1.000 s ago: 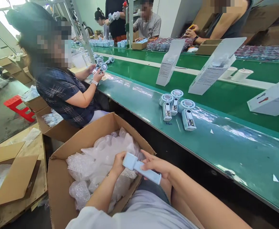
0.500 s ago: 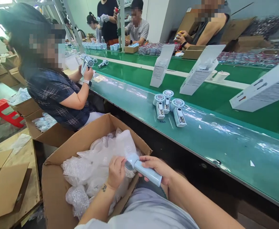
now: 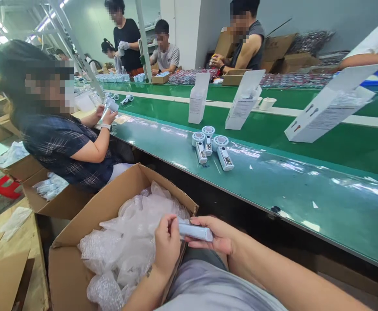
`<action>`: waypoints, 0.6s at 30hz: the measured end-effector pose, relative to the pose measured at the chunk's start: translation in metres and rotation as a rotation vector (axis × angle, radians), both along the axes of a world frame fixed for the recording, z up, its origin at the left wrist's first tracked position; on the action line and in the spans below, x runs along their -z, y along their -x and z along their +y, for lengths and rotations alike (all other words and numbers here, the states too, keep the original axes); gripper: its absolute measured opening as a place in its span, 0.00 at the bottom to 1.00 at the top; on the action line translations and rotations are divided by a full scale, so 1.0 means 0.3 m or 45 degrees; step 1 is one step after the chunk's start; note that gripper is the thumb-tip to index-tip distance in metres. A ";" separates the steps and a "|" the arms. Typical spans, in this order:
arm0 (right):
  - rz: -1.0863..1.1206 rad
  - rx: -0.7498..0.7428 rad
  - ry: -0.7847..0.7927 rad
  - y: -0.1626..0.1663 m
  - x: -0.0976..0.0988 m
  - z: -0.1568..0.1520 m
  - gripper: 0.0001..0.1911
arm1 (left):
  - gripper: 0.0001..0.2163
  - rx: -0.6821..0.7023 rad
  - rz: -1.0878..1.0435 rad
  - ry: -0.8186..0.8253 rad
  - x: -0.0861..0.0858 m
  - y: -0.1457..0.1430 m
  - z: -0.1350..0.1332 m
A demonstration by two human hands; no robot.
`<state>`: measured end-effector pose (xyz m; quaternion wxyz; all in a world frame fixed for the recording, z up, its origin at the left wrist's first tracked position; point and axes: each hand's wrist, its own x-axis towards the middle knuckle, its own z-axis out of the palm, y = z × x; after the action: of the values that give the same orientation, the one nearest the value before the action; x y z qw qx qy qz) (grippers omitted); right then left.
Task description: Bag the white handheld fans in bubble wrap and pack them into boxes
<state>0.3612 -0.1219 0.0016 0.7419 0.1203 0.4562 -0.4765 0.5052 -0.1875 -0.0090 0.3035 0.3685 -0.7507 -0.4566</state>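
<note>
Both hands met over the person's lap, just right of an open cardboard box (image 3: 79,242). Left hand (image 3: 167,245) was closed round the head end of a pale blue handheld fan (image 3: 195,232); right hand (image 3: 219,236) was clamped on its handle, the fan lying roughly level between them.

Left to right: the cardboard box held crumpled bubble wrap (image 3: 127,237) filling it near to the rim. A seated co-worker (image 3: 66,142) at the conveyor's near edge held another fan, with a smaller box of bagged items (image 3: 51,186) beside. On the green conveyor (image 3: 289,190), three fans (image 3: 210,146) lay clustered, touching, near its front edge. Behind them stood white retail cartons (image 3: 242,106), tilted; their printing was too small to read. No brand was legible.
</note>
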 end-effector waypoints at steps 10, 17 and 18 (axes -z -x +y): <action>1.133 0.188 0.354 0.173 -0.266 0.100 0.14 | 0.09 0.011 0.334 0.247 -0.216 0.141 -0.073; 0.131 0.095 0.332 0.189 -0.182 0.191 0.25 | 0.08 1.325 0.325 0.698 -0.168 0.225 0.161; 0.240 0.135 0.319 0.219 -0.185 0.234 0.30 | 0.05 1.262 0.296 0.637 -0.117 0.208 0.156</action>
<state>0.2955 -0.0518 0.0571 0.6787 0.0054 0.4538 -0.5774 0.4427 -0.1407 0.0259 0.2117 -0.1638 -0.8810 -0.3902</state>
